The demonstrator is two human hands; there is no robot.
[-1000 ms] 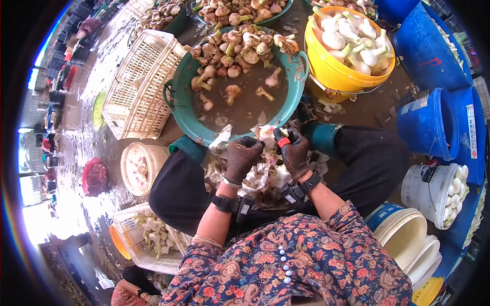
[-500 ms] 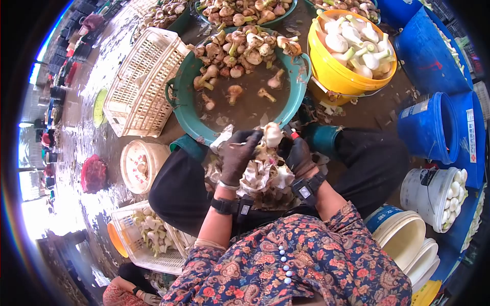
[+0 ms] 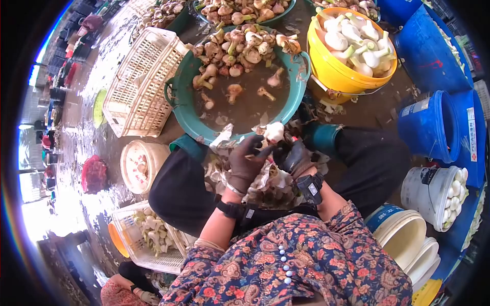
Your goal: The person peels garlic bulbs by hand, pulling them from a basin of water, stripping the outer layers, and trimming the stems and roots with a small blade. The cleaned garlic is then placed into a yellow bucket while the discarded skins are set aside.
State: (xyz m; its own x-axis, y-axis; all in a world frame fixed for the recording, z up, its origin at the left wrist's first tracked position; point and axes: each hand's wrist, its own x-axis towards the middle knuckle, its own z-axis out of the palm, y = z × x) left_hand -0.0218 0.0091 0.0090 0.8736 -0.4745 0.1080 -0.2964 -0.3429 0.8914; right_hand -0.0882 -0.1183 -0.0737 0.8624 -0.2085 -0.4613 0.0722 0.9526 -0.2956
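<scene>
A white garlic bulb [image 3: 274, 132] is held between my gloved hands, just in front of the near rim of a green tub [image 3: 182, 113]. My left hand [image 3: 247, 162], in a dark glove, has its fingers closed round the bulb's lower side. Close beside it my right hand [image 3: 295, 157], also gloved, is closed near the bulb's underside; a small red tip shows by its fingers, the rest of that object is hidden. Below both hands lies a heap of loose garlic skins [image 3: 270, 186]. Unpeeled garlic [image 3: 235, 48] is piled in the tub.
A yellow bucket [image 3: 319, 61] of peeled garlic stands at the right of the tub. Blue buckets [image 3: 426, 125] and white pails [image 3: 423, 194] line the right side. White crates [image 3: 143, 81] and a round tub [image 3: 153, 153] are on the left. Another person's gloved hand [image 3: 149, 297] shows at lower left.
The bulb has moved slightly right and down between my hands. My left hand has shifted right and turned, with its fingers nearer my right hand.
</scene>
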